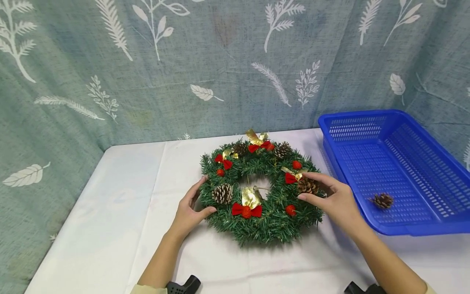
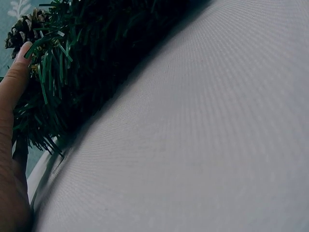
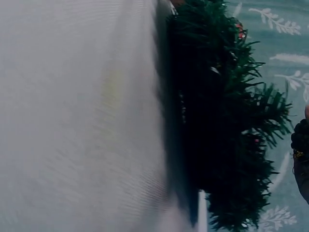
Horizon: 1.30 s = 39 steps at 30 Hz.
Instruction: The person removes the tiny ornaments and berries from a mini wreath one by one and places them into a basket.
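Observation:
A green Christmas wreath lies on the white table, dressed with red bows, gold ribbons, red berries and pine cones. My left hand grips its left edge, the thumb on the front and the fingers along the outer side. In the left wrist view the thumb lies beside a pine cone on the wreath. My right hand pinches a brown pine cone between thumb and fingers, over the wreath's right side beside a red bow. The right wrist view shows this cone only in part.
To the right stands a blue plastic basket with a single loose pine cone in it. White cloth covers the table. Behind hangs a grey-green curtain with white leaf prints.

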Each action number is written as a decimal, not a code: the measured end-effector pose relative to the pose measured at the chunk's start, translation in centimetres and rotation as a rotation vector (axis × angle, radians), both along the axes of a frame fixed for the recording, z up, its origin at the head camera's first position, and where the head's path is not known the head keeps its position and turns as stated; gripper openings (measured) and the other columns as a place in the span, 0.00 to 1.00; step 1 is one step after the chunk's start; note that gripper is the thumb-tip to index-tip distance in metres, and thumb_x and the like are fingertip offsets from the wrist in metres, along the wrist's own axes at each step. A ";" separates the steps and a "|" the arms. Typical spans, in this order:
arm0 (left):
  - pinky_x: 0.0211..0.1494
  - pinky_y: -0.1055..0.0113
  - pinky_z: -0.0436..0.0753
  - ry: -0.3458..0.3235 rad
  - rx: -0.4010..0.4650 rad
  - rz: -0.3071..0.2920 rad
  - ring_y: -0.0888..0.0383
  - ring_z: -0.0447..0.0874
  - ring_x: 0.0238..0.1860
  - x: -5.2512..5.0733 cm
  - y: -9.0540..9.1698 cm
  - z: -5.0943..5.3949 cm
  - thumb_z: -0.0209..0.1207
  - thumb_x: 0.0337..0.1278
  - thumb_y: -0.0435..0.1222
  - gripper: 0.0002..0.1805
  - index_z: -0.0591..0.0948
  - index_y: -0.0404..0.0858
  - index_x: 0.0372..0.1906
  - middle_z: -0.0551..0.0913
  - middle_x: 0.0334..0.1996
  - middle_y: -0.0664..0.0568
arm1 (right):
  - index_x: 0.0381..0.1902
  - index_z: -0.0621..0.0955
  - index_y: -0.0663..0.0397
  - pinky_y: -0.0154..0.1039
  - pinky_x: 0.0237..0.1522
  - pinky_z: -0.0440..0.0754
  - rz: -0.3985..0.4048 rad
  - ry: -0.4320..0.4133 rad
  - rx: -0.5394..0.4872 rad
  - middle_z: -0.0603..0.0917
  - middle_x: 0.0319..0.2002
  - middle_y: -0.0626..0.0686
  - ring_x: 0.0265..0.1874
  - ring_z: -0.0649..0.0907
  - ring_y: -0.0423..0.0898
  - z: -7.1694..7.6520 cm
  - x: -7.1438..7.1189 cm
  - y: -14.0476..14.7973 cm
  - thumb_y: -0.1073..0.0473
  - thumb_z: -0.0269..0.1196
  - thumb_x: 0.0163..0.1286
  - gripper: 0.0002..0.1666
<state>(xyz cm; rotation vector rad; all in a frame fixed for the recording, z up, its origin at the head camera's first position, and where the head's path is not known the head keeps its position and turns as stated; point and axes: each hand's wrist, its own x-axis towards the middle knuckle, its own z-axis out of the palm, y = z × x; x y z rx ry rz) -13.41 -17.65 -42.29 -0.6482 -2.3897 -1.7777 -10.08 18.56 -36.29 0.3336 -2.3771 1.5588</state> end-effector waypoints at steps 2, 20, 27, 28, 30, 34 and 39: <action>0.69 0.80 0.56 0.001 0.002 0.000 0.70 0.52 0.71 0.0 0.0 0.0 0.68 0.46 0.27 0.46 0.59 0.36 0.72 0.60 0.71 0.42 | 0.54 0.80 0.62 0.25 0.51 0.77 0.019 0.010 -0.047 0.83 0.51 0.53 0.49 0.80 0.30 0.5 0.0 0.2 0.70 0.72 0.50 0.30; 0.69 0.81 0.56 0.040 -0.002 0.002 0.70 0.52 0.71 0.0 -0.1 0.0 0.66 0.45 0.22 0.46 0.58 0.31 0.71 0.59 0.70 0.37 | 0.57 0.78 0.60 0.25 0.47 0.79 0.182 -0.116 0.081 0.82 0.50 0.38 0.50 0.80 0.31 6.1 -1.2 4.5 0.66 0.69 0.56 0.28; 0.69 0.80 0.56 0.060 0.007 -0.005 0.69 0.53 0.71 0.1 -0.1 0.1 0.66 0.45 0.22 0.45 0.59 0.31 0.71 0.60 0.70 0.36 | 0.58 0.77 0.59 0.31 0.43 0.82 0.288 -0.248 0.108 0.83 0.51 0.42 0.48 0.82 0.37 8.0 -2.0 6.9 0.67 0.69 0.57 0.29; 0.69 0.81 0.56 0.060 0.005 -0.005 0.69 0.53 0.71 0.1 -0.1 0.1 0.66 0.45 0.22 0.45 0.59 0.32 0.71 0.60 0.70 0.37 | 0.58 0.77 0.60 0.31 0.42 0.82 0.318 -0.255 0.104 0.83 0.51 0.42 0.48 0.82 0.38 8.2 -2.2 7.3 0.68 0.68 0.58 0.29; 0.69 0.81 0.55 0.047 -0.001 0.001 0.69 0.53 0.71 -0.1 -0.3 -0.5 0.66 0.45 0.22 0.45 0.59 0.34 0.71 0.60 0.70 0.39 | 0.59 0.76 0.63 0.32 0.42 0.82 0.376 -0.263 0.083 0.82 0.52 0.43 0.48 0.82 0.38 8.5 -2.6 8.1 0.71 0.66 0.58 0.29; 0.69 0.81 0.55 0.020 -0.015 0.014 0.68 0.52 0.72 -0.7 -0.6 -1.7 0.67 0.45 0.23 0.47 0.59 0.41 0.72 0.60 0.71 0.46 | 0.58 0.75 0.67 0.32 0.42 0.82 0.483 -0.247 0.013 0.82 0.53 0.47 0.50 0.81 0.40 9.1 -3.5 9.6 0.78 0.62 0.58 0.28; 0.69 0.81 0.55 0.011 -0.029 0.015 0.63 0.51 0.73 -1.1 -0.8 -2.2 0.68 0.45 0.26 0.48 0.59 0.47 0.73 0.60 0.72 0.51 | 0.57 0.76 0.67 0.30 0.43 0.81 0.567 -0.230 -0.016 0.82 0.53 0.49 0.51 0.81 0.40 9.9 -4.7 11.3 0.83 0.59 0.56 0.29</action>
